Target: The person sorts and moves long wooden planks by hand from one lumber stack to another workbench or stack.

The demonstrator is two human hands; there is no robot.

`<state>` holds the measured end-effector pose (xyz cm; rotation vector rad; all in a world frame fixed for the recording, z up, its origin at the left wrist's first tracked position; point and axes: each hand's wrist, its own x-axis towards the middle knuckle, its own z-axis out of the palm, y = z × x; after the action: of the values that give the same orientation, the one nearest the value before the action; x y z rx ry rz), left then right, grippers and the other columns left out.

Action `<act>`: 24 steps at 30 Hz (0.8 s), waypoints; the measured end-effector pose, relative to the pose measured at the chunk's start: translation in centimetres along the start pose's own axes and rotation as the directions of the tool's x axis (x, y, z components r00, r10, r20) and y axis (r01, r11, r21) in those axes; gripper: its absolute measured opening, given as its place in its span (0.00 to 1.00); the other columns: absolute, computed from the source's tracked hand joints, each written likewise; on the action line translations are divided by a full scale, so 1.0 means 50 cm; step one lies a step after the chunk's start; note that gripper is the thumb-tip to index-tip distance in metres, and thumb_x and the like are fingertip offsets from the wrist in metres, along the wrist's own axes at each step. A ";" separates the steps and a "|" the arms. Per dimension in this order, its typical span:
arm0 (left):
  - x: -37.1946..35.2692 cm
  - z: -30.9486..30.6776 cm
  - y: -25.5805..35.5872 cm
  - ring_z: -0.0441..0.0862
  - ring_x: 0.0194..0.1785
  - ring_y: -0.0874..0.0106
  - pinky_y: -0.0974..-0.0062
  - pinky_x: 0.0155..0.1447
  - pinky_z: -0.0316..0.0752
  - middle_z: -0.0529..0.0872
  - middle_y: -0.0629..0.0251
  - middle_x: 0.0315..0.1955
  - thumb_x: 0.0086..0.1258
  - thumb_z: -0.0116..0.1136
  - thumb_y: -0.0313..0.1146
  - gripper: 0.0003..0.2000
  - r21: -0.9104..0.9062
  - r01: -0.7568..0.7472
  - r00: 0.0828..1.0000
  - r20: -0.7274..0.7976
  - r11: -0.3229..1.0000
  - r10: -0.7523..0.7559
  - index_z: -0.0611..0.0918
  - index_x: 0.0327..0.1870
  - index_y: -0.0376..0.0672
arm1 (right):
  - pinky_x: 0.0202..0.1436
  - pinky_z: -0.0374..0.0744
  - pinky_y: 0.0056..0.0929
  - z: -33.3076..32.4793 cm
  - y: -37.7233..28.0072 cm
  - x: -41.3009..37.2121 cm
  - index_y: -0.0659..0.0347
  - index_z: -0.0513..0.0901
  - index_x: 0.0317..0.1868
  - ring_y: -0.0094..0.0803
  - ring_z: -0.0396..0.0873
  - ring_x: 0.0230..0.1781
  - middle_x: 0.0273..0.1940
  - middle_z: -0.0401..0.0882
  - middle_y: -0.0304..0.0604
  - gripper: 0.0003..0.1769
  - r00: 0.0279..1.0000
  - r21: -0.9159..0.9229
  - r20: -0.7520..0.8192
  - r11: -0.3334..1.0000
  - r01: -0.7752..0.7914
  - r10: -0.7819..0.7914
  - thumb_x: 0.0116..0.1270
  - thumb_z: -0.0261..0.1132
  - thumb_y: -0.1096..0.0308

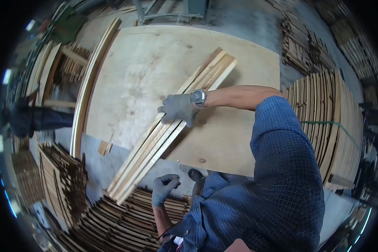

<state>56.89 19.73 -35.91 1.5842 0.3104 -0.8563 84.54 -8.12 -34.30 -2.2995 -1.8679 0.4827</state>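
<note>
My right hand [178, 110], in a grey glove with a watch above it, is closed over the middle of a bundle of long wooden strips [149, 145]. The bundle lies diagonally across a plywood board [130, 75], and its near end sticks out past the board's edge. My left hand [166, 188], also gloved in grey, is apart from the strips, below the board's near edge and to the right of the bundle's near end. Its fingers are curled in, with nothing visible in them.
Stacked wooden strips [134, 222] lie below, with another pile [63, 180] at the lower left. A long plank [92, 80] runs along the board's left side. A strapped wood stack [319, 113] stands at right. Another person's dark-clothed leg [50, 119] shows at left.
</note>
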 end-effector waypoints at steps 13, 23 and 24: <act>0.190 -0.143 0.155 0.73 0.63 0.34 0.43 0.66 0.68 0.66 0.24 0.70 0.43 0.77 0.55 0.61 0.955 -0.284 0.817 0.192 0.089 0.544 0.60 0.76 0.27 | 0.67 0.72 0.51 0.056 0.024 0.014 0.48 0.80 0.65 0.55 0.73 0.62 0.66 0.71 0.54 0.53 0.999 0.117 -0.032 0.992 -0.039 0.043 0.27 0.78 0.56; 0.216 -0.214 0.189 0.79 0.45 0.50 0.54 0.47 0.73 0.77 0.47 0.46 0.40 0.74 0.48 0.53 0.900 -0.308 0.784 0.056 0.309 0.619 0.66 0.73 0.33 | 0.78 0.62 0.50 -0.023 -0.011 0.057 0.54 0.77 0.67 0.58 0.62 0.76 0.75 0.65 0.57 0.45 0.892 0.057 -0.082 0.896 -0.440 0.444 0.41 0.75 0.64; 0.231 -0.242 0.202 0.79 0.45 0.50 0.54 0.47 0.73 0.77 0.47 0.46 0.40 0.74 0.48 0.53 0.901 -0.298 0.772 0.034 0.315 0.634 0.66 0.73 0.33 | 0.80 0.61 0.49 -0.034 -0.009 0.070 0.54 0.76 0.69 0.58 0.60 0.78 0.76 0.64 0.57 0.45 0.839 0.057 -0.140 0.850 -0.523 0.525 0.43 0.74 0.65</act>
<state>75.45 25.79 -36.50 2.6357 -0.5002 -0.1907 85.33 -4.46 -33.15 -2.7399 -1.1386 0.3615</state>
